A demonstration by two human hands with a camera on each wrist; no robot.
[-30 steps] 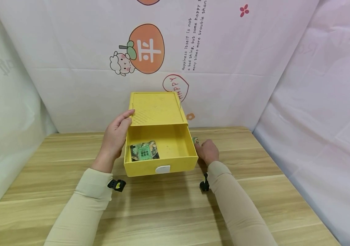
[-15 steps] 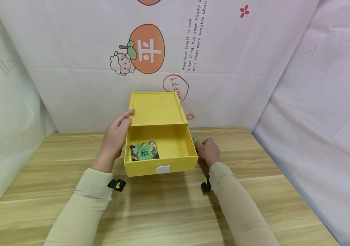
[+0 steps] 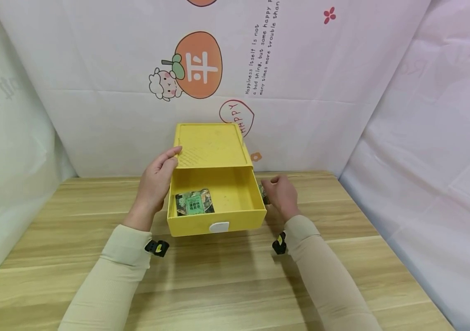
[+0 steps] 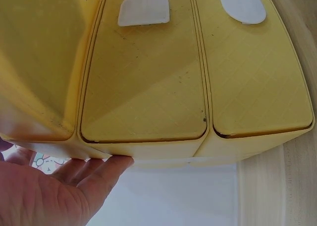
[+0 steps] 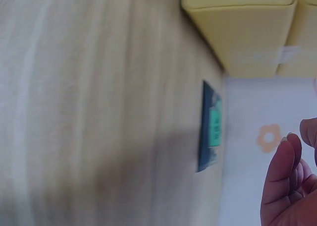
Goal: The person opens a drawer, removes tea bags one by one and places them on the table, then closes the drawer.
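A yellow drawer cabinet (image 3: 214,142) stands by the back wall, its top drawer (image 3: 216,225) pulled out. Inside that drawer lies a flat printed packet with a green label (image 3: 195,202). My left hand (image 3: 156,181) holds the cabinet's left side, thumb over the top edge; in the left wrist view its fingers (image 4: 101,176) lie along the side wall. A second green-labelled packet (image 5: 213,127) rests on the table right of the cabinet. Near it is my right hand (image 3: 283,195), with nothing seen between its bent fingers and the thumb.
Two lower drawers with white pulls (image 4: 143,8) are closed. A printed white cloth (image 3: 301,115) hangs behind the wooden table (image 3: 218,285), and more cloth hangs at both sides. Each wrist carries a small black camera (image 3: 279,243).
My right hand has come away from the second packet, moving slightly right and back, so more of the packet shows. The left hand keeps its place on the cabinet.
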